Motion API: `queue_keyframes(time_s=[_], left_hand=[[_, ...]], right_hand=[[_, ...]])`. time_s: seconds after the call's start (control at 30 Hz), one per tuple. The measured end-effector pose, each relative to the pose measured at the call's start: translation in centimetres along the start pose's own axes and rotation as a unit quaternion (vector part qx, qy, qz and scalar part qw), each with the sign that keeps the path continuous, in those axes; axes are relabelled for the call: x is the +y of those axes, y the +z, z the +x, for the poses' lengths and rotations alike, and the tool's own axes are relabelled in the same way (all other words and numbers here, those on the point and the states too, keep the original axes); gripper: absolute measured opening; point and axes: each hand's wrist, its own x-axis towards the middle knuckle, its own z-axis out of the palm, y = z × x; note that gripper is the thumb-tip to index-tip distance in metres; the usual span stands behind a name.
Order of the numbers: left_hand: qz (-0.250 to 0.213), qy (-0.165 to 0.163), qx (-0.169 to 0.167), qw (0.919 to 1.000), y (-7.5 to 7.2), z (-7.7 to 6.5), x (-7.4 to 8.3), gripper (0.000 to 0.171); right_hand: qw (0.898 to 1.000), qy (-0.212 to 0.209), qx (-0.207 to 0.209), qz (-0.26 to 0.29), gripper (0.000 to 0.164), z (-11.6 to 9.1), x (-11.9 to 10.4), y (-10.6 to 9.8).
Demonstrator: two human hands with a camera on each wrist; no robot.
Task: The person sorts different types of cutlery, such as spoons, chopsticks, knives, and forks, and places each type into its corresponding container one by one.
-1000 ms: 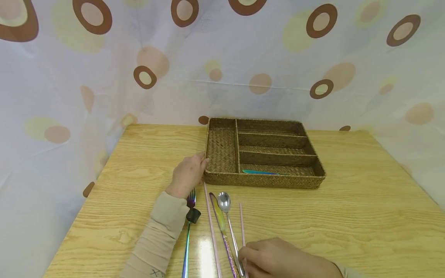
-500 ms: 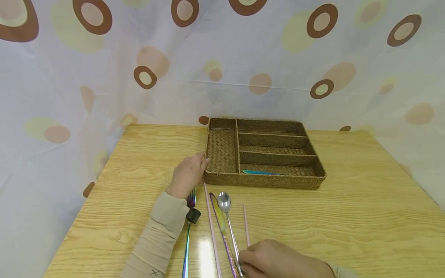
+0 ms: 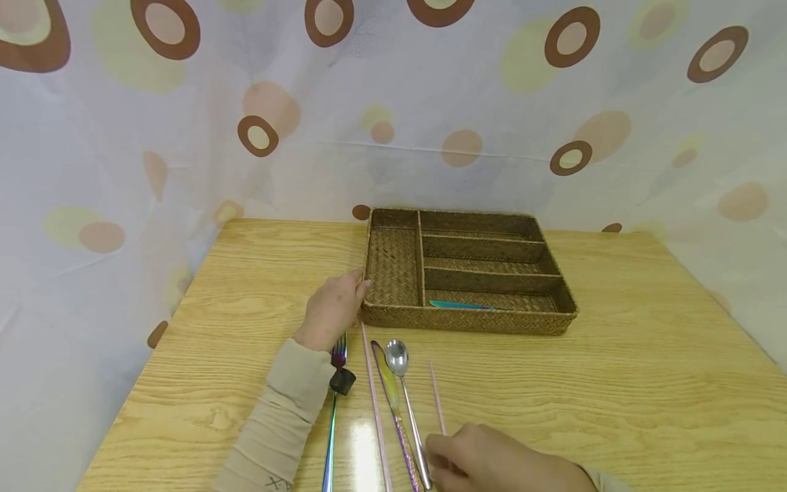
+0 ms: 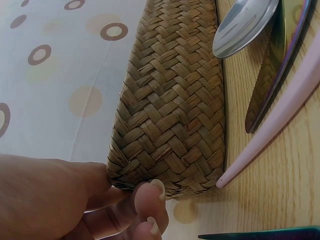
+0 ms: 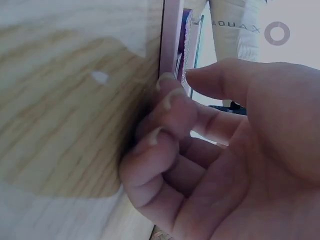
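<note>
My left hand (image 3: pixel 332 307) grips the left wall of a woven cutlery tray (image 3: pixel 467 321) near its front corner; in the left wrist view the thumb lies over the top edge and curled fingertips (image 4: pixel 149 200) press the outside. My right hand (image 3: pixel 492 458), low in the head view, pinches a pink chopstick (image 3: pixel 437 400) lying right of the spoon. Its lower part is hidden by the hand. In the right wrist view the thumb and fingertips (image 5: pixel 172 97) meet at the chopstick (image 5: pixel 171 40), close against the tabletop.
Left of the held chopstick lie a silver spoon (image 3: pixel 397 357), a gold-purple knife (image 3: pixel 389 386), another pink chopstick (image 3: pixel 374 403) and a rainbow fork (image 3: pixel 333 430). A blue-green knife (image 3: pixel 461 305) lies in the tray's front compartment. A patterned curtain (image 3: pixel 430 102) hangs behind the table.
The right-hand chopstick has shifted and tilted slightly right, away from the spoon, with the right hand moving alongside. The left hand and tray have stayed in place.
</note>
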Motion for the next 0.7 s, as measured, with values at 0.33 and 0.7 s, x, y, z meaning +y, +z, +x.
queue_keyframes(time_s=[0.33, 0.7], left_hand=[[0.005, 0.0, 0.001, 1.0, -0.06, 0.02, 0.07, 0.041], [-0.006, 0.0, 0.001, 1.0, -0.08, -0.1, 0.13, 0.042]], right_hand=[[0.999, -0.013, 0.038, 0.018, 0.029, -0.08, 0.17, -0.05], [0.994, -0.03, 0.099, -0.025, 0.025, -0.45, 0.23, -0.2]])
